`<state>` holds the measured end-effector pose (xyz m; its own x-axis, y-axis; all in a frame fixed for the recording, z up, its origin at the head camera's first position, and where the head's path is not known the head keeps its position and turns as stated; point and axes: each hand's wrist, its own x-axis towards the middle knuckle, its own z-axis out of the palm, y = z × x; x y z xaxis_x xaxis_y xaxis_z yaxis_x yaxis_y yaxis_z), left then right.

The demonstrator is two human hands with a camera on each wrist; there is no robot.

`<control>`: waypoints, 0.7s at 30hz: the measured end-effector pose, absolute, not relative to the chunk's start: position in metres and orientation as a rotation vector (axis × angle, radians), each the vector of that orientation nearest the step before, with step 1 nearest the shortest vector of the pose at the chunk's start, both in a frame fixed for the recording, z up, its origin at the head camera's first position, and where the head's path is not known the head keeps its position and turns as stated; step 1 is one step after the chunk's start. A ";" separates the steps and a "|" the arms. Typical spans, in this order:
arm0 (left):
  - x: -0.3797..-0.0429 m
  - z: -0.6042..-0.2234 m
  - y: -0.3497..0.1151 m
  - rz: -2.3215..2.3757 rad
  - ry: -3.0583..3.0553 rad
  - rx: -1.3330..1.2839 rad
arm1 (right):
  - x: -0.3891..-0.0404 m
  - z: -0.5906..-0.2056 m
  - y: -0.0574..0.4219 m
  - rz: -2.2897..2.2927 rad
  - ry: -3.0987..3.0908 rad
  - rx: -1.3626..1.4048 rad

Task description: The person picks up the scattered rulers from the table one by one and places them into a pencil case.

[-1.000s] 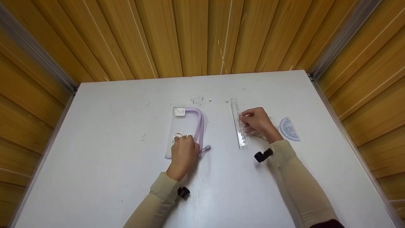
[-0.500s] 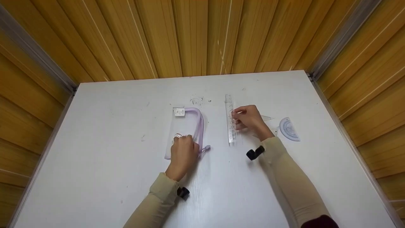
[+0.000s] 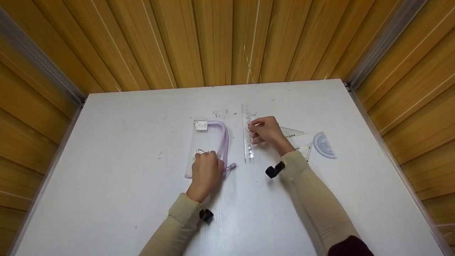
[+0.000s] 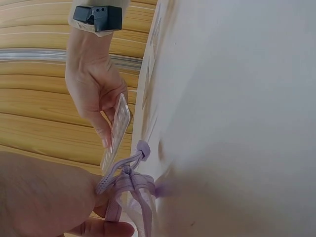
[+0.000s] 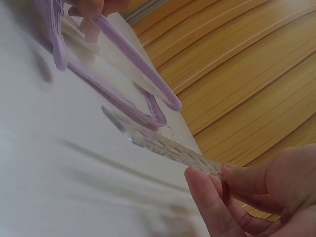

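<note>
A clear pencil case (image 3: 208, 138) with a lilac zipper edge lies on the white table, its mouth unzipped toward the right. My left hand (image 3: 207, 172) grips the upper layer of the case near its front end; in the left wrist view the lilac zipper pull (image 4: 143, 149) sticks out beside my fingers. Between thumb and fingers, my right hand (image 3: 267, 131) pinches a clear ruler (image 3: 247, 142) by its right long edge. The right wrist view has the ruler (image 5: 163, 146) held above the table, alongside the gaping zipper opening (image 5: 118, 94).
Right of my right hand lie two clear set squares (image 3: 293, 132), partly covered by the hand and sleeve, and a bluish protractor (image 3: 324, 145). Wood-patterned walls (image 3: 213, 42) enclose the white table (image 3: 117, 160) at the back and sides.
My right hand has carried the ruler leftward toward the pencil case, uncovering more of the set squares. My left hand stays on the case.
</note>
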<state>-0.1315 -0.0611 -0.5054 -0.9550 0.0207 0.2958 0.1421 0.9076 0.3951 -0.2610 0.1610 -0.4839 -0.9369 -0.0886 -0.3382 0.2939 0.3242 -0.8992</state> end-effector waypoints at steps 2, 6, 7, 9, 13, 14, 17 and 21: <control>-0.131 -0.505 -0.061 -0.619 -2.793 -0.121 | -0.262 -0.484 0.156 -1.668 2.245 0.189; -0.131 -0.505 -0.062 -0.630 -2.787 -0.133 | -0.262 -0.487 0.146 -1.718 2.222 0.169; -0.131 -0.505 -0.062 -0.629 -2.782 -0.135 | -0.262 -0.488 0.144 -1.729 2.219 0.160; -0.131 -0.507 -0.062 -0.619 -2.773 -0.139 | -0.262 -0.490 0.140 -1.751 2.214 0.141; -0.132 -0.508 -0.062 -0.606 -2.755 -0.143 | -0.262 -0.492 0.132 -1.767 2.222 0.112; -0.132 -0.509 -0.062 -0.602 -2.752 -0.143 | -0.262 -0.493 0.131 -1.770 2.223 0.108; -0.133 -0.509 -0.062 -0.600 -2.750 -0.142 | -0.262 -0.492 0.126 -1.776 2.215 0.106; -0.132 -0.509 -0.062 -0.603 -2.759 -0.139 | -0.262 -0.493 0.118 -1.792 2.182 0.117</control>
